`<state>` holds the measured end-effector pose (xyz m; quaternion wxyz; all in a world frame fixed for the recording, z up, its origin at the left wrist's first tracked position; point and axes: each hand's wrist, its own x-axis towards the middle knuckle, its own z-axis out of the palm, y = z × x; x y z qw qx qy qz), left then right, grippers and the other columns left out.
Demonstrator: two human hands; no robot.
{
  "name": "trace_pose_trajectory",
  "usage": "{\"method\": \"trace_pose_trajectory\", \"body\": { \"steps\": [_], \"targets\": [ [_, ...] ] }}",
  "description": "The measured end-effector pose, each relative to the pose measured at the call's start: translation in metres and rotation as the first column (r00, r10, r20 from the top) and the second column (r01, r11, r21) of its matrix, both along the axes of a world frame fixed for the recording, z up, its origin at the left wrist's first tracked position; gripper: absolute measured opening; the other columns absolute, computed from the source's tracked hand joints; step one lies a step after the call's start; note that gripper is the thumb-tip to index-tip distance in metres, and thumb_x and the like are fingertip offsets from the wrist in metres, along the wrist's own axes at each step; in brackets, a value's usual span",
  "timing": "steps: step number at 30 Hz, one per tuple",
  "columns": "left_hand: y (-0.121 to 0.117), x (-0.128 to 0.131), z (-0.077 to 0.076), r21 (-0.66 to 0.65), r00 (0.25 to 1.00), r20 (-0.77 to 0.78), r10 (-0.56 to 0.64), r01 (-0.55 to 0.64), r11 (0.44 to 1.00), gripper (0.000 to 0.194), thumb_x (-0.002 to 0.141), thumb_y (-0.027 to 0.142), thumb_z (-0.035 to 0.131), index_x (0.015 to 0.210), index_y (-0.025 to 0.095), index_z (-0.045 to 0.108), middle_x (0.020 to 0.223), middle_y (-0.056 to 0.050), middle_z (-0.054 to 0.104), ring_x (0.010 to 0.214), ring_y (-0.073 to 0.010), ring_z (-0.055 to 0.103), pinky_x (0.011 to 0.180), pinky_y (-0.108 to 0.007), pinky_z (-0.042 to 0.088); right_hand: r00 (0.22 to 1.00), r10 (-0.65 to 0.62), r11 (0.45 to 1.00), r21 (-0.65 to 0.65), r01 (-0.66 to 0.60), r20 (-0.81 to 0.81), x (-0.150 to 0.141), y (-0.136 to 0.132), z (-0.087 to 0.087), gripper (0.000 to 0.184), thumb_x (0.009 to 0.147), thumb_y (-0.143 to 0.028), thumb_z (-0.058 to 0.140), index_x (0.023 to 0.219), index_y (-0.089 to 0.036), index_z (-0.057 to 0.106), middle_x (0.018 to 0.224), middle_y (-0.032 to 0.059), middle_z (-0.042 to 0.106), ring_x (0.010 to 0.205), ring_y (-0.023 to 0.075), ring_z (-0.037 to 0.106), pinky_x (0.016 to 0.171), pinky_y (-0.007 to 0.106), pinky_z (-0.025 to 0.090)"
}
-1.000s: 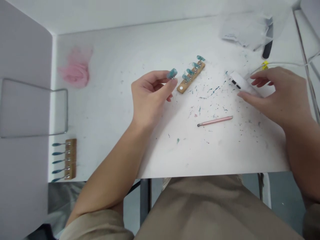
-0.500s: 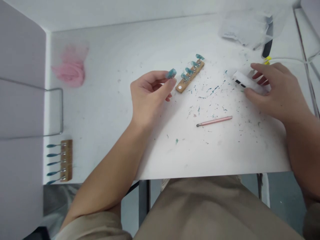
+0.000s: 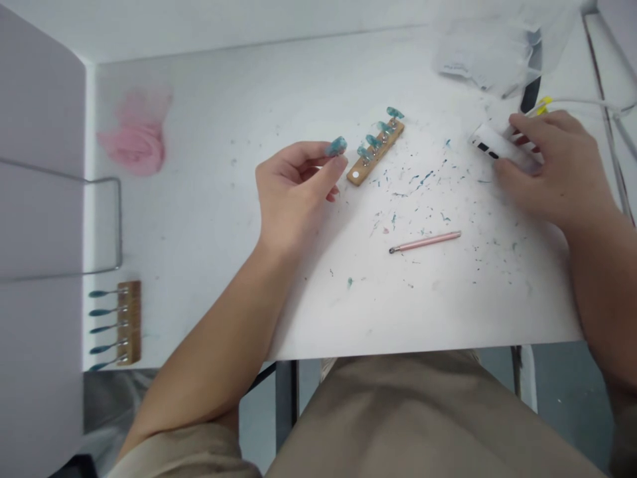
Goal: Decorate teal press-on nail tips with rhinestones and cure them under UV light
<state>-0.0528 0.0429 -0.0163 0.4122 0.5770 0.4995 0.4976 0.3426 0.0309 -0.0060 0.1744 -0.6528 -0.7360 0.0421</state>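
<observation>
My left hand point(image 3: 293, 192) hovers over the middle of the white table point(image 3: 239, 219), thumb and fingers pinched on a small teal nail tip point(image 3: 337, 146). Just right of it lies a wooden holder point(image 3: 375, 154) with several teal nail tips standing on pins. My right hand point(image 3: 552, 172) is at the far right, fingers wrapped around a white handheld device point(image 3: 492, 147) with a white cable point(image 3: 587, 104) running off to the right. A pink pen-like tool point(image 3: 425, 241) lies on the table between the hands, among teal shavings.
A second wooden holder point(image 3: 127, 323) with several teal tips sits at the table's left front edge. A pink cloth point(image 3: 135, 143) lies at back left, a clear plastic bag point(image 3: 485, 56) and a dark tool point(image 3: 531, 86) at back right. A wire frame point(image 3: 99, 226) stands at left.
My right hand has moved the white device away and to the right, closing more fully around it. My left hand stays in place with the nail tip.
</observation>
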Motion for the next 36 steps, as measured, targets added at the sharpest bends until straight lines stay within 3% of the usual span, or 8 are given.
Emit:
{"method": "trace_pose_trajectory", "body": {
  "steps": [7,12,19,23,27,32,36],
  "targets": [
    [-0.002,0.004,0.004,0.01,1.0,0.008,0.019,-0.019,1.0,0.014,0.092,0.038,0.093,0.1,0.031,0.085,0.095,0.005,0.085,0.059,-0.0064,0.062,0.052,-0.028,0.057,0.999,-0.039,0.999,0.021,0.038,0.025,0.01,0.012,-0.005,0.073,0.093,-0.044,0.069,0.162,-0.021,0.061,0.152,0.0138,0.059,0.15,0.0342,0.054,0.134,0.058,0.043],
    [-0.003,0.005,0.006,0.038,1.0,0.005,0.022,-0.022,0.999,0.008,0.092,0.029,0.09,0.098,0.034,0.088,0.088,0.004,0.084,0.056,-0.0075,0.063,0.049,-0.025,0.057,1.0,-0.013,1.0,0.008,0.013,0.011,0.013,0.014,-0.005,0.072,0.098,-0.055,0.072,0.164,-0.027,0.06,0.152,0.0131,0.059,0.151,0.0337,0.054,0.131,0.059,0.046],
    [-0.006,0.01,0.011,-0.004,0.996,0.057,0.071,-0.071,0.997,0.016,0.089,0.02,0.09,0.091,0.036,0.089,0.09,0.004,0.084,0.055,-0.0058,0.061,0.049,-0.023,0.056,0.999,-0.032,0.998,-0.056,0.032,-0.003,0.007,0.019,-0.001,0.062,0.1,-0.049,0.07,0.158,-0.027,0.062,0.144,0.0143,0.062,0.142,0.0332,0.058,0.124,0.057,0.052],
    [-0.004,0.007,0.005,0.042,0.999,0.013,0.031,-0.032,0.999,0.009,0.092,0.03,0.091,0.096,0.037,0.088,0.092,0.003,0.085,0.057,-0.0082,0.064,0.05,-0.025,0.057,0.998,-0.054,0.995,-0.086,0.052,-0.02,0.005,0.022,0.001,0.061,0.098,-0.047,0.072,0.156,-0.027,0.065,0.142,0.0148,0.063,0.139,0.0331,0.058,0.115,0.053,0.057],
    [-0.003,0.003,0.004,0.048,1.0,-0.008,0.001,0.0,0.999,0.007,0.093,0.036,0.089,0.1,0.036,0.087,0.094,0.003,0.085,0.06,-0.0098,0.066,0.051,-0.027,0.059,0.991,-0.073,0.994,-0.089,0.063,-0.113,0.002,0.019,0.004,0.058,0.097,-0.046,0.072,0.152,-0.025,0.07,0.143,0.0146,0.063,0.133,0.0269,0.062,0.098,0.038,0.061],
    [-0.007,0.009,0.015,-0.045,0.996,0.042,0.077,-0.075,0.996,0.011,0.088,0.024,0.092,0.092,0.034,0.088,0.094,0.004,0.085,0.058,-0.0078,0.062,0.051,-0.027,0.057,0.957,-0.115,0.991,-0.092,0.093,-0.265,0.001,0.013,0.004,0.055,0.098,-0.045,0.073,0.152,-0.031,0.07,0.146,0.0078,0.064,0.133,0.021,0.066,0.123,0.047,0.054],
    [-0.01,0.013,0.023,-0.118,0.994,0.032,0.108,-0.103,0.988,0.008,0.091,0.021,0.09,0.095,0.028,0.087,0.093,0.004,0.083,0.061,-0.0074,0.061,0.057,-0.029,0.057,0.919,-0.137,0.987,-0.132,0.094,-0.369,-0.001,0.006,0.007,0.066,0.102,-0.049,0.069,0.166,-0.035,0.058,0.145,0.0066,0.065,0.126,0.0159,0.069,0.113,0.038,0.06]
  ]
}}
